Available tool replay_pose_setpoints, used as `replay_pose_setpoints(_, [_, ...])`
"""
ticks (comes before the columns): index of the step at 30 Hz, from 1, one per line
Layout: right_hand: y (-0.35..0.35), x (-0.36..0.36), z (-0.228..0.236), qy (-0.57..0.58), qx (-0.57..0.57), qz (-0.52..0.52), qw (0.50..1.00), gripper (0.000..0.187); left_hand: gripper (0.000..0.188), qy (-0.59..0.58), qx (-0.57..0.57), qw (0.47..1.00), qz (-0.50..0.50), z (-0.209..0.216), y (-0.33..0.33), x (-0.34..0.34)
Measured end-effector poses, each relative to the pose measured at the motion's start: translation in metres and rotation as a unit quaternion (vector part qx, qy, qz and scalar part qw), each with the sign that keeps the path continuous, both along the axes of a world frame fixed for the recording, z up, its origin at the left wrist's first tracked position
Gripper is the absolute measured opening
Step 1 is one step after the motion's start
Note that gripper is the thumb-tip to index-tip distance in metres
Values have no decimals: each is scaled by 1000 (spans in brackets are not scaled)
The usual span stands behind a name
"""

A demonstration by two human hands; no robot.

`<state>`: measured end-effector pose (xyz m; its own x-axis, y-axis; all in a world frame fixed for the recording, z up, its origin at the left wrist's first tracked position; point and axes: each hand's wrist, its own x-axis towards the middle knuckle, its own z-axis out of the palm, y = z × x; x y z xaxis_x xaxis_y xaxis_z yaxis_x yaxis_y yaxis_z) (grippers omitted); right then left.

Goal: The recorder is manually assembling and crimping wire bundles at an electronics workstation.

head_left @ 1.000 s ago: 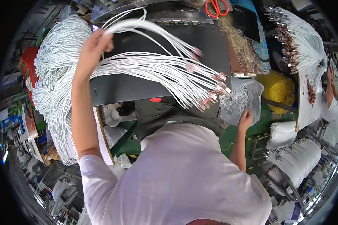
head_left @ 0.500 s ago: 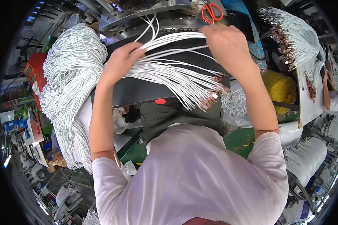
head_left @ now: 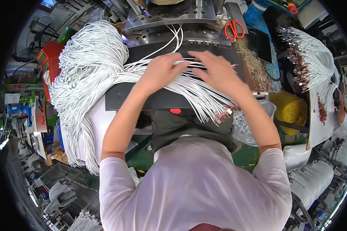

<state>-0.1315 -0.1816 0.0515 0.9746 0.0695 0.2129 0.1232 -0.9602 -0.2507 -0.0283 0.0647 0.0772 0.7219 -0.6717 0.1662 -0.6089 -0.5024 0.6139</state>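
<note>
A fanned bundle of white cables (head_left: 192,86) lies across the black work surface, with its small metal-and-brown plug ends (head_left: 224,113) toward my right. My left hand (head_left: 160,73) rests over the bundle, thumb and fingers apart and reaching rightward. Facing it, my right hand (head_left: 219,73) is over the far side of the cables, its fingers spread and slightly blurred. The cables directly under both palms are hidden. A couple of single strands (head_left: 177,36) run from beside my left hand up under the metal machine plate (head_left: 173,16).
A large heap of white cables (head_left: 92,50) hangs at the left. Red-handled scissors (head_left: 234,30) lie at the back, near a dark flat device (head_left: 260,48). At the right are a yellow bag (head_left: 291,111), a clear bag (head_left: 247,129) and another plugged cable bunch (head_left: 312,61).
My right hand has come down and left from the raised cable ends, letting them lie on the bundle. My left hand has moved right and loosened from its strands. The view has shifted.
</note>
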Motion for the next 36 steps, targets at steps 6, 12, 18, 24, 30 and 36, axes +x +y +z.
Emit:
replay_pose_setpoints(6, [2,-10,33,-57,-104,-26,993,41,34,335,184,924,-2,29,-5,-27])
replay_pose_setpoints(12, [8,0,29,-74,198,142,967,32,35,606,-121,779,-104,-15,-18,-64])
replay_pose_setpoints(18, [7,17,-5,140,505,196,829,35,34,552,-112,824,-60,-32,-47,-46])
replay_pose_setpoints(24, [-12,-3,-11,47,293,13,955,33,33,573,-268,772,70,-32,-62,8])
replay_pose_setpoints(30, [-38,28,-21,-194,-11,24,981,37,30,631,-307,705,103,-54,-68,18])
replay_pose_setpoints(36, [-46,44,-49,-141,-83,42,986,48,28,582,-246,772,63,-62,-71,11])
